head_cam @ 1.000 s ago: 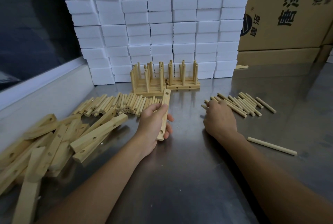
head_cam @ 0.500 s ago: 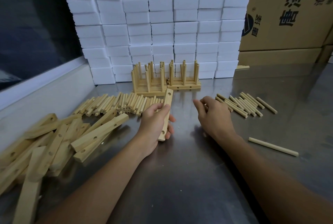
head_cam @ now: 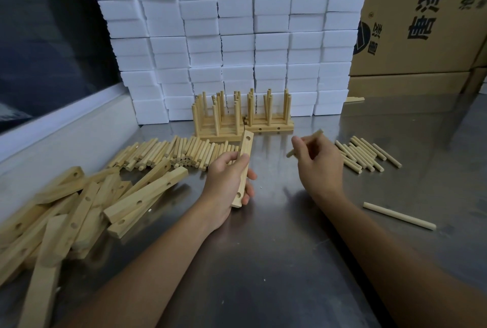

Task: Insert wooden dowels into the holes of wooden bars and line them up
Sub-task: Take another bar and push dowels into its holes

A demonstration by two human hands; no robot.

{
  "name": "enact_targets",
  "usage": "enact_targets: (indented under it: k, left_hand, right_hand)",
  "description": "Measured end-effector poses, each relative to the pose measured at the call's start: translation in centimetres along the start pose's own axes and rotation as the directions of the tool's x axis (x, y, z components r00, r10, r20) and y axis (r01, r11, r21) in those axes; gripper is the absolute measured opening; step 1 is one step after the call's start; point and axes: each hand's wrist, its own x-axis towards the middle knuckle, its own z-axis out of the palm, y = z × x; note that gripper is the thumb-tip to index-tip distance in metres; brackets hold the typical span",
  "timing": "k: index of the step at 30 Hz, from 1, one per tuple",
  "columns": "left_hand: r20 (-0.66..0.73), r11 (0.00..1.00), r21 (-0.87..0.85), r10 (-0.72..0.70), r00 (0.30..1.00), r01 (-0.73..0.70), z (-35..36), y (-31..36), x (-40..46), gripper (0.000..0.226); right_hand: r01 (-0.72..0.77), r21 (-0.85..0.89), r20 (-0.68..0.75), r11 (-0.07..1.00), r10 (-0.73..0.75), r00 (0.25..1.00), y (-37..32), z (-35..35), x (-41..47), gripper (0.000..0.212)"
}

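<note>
Wooden bar (head_cam: 243, 166) clamped in left grip (head_cam: 228, 182), dowel (head_cam: 305, 143) in right grip (head_cam: 320, 166), beside loose dowels (head_cam: 366, 152).

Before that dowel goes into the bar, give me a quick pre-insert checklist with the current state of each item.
1. Left hand holds bar: ok.
2. Right hand has a dowel in its grip: ok.
3. Bar holes face up and are unblocked: top and bottom ok, middle hidden by fingers.
4. Dowel tip aligned with a hole: not ok, apart from the bar.
5. Dowel count in the right hand: cannot tell, blurred.
6. Finished bars stand behind: ok.
</note>
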Motion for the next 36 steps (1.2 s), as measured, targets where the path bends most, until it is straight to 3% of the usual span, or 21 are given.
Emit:
enact_targets:
  k: [5,9,11,15,21,26,31,36]
  left_hand:
    - [-0.011,1.0,0.012,0.01,1.0,-0.01,-0.1,-0.1,-0.1,0.009]
    - [-0.014,1.0,0.011,0.015,1.0,-0.015,0.0,0.0,-0.1,0.009]
    - [-0.011,1.0,0.013,0.015,1.0,-0.015,0.0,0.0,-0.2,0.008]
    - [-0.011,1.0,0.017,0.021,1.0,-0.021,0.0,0.0,-0.3,0.008]
    - [0.0,0.977,0.168,0.134,0.991,-0.132,0.3,-0.3,-0.7,0.007]
    - [0.095,0.802,0.464,0.376,0.922,-0.375,0.7,-0.7,-1.3,0.017]
    - [0.139,0.795,0.458,0.379,0.915,-0.399,0.7,-0.5,-1.5,0.016]
    - [0.134,0.822,0.43,0.351,0.927,-0.373,0.5,-0.6,-1.3,0.02]
  right_hand:
    - [-0.14,0.202,0.079,0.969,0.126,0.989,0.1,-0.2,0.0,0.011]
    - [-0.207,0.242,0.089,0.948,0.191,0.978,0.5,-0.3,0.3,0.005]
    - [-0.205,0.201,0.106,0.958,0.187,0.977,0.5,-0.1,0.5,0.022]
    - [-0.075,0.116,0.111,0.99,0.062,0.992,0.5,0.4,0.3,0.037]
    - [0.08,0.093,0.115,0.992,-0.091,0.989,0.1,0.8,-0.4,0.016]
    - [0.145,0.138,0.062,0.98,-0.155,0.986,-0.2,0.9,-0.5,0.004]
    - [0.288,0.11,0.112,0.951,-0.3,0.947,-0.9,1.7,-1.4,0.011]
    - [0.291,0.097,0.136,0.952,-0.303,0.943,-0.8,2.0,-1.5,0.008]
